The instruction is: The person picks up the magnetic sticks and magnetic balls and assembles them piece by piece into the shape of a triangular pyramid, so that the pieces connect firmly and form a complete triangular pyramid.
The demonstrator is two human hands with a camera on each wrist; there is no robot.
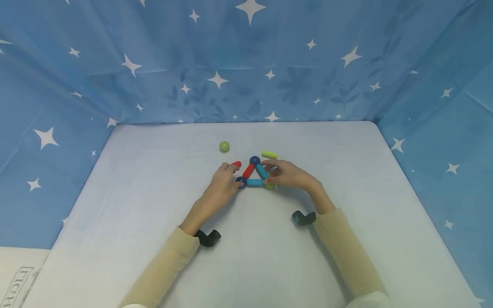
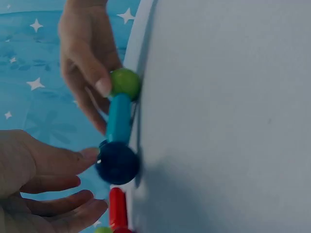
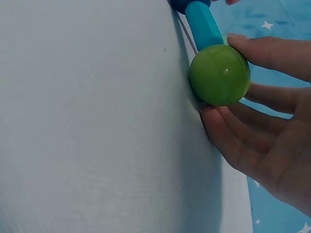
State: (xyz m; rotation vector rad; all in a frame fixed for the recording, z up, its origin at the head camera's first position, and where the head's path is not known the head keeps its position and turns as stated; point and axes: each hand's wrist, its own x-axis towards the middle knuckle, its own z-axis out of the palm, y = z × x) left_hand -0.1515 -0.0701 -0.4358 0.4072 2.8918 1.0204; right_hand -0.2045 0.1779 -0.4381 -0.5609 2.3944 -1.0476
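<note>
A triangle of magnetic sticks and balls lies flat on the white table. Dark blue balls sit at its top corner [image 1: 255,160] and left corner [image 1: 241,182]. One side is a red stick [image 1: 248,171]; the other two are blue sticks, one along the front [image 1: 255,182] and one at the right [image 1: 262,171]. My left hand [image 1: 222,185] touches the left blue ball with its thumb, the other fingers extended beside a separate red stick [image 1: 236,164]. At the right corner, my right hand [image 1: 289,174] pinches a green ball [image 3: 220,75] between thumb and fingers.
Beyond the triangle lie a loose green ball [image 1: 224,146] and a yellow-green stick [image 1: 269,155]. Black wrist devices show beside the left sleeve [image 1: 208,238] and the right sleeve [image 1: 303,218]. A blue star-patterned curtain [image 1: 246,64] borders the table's back and sides.
</note>
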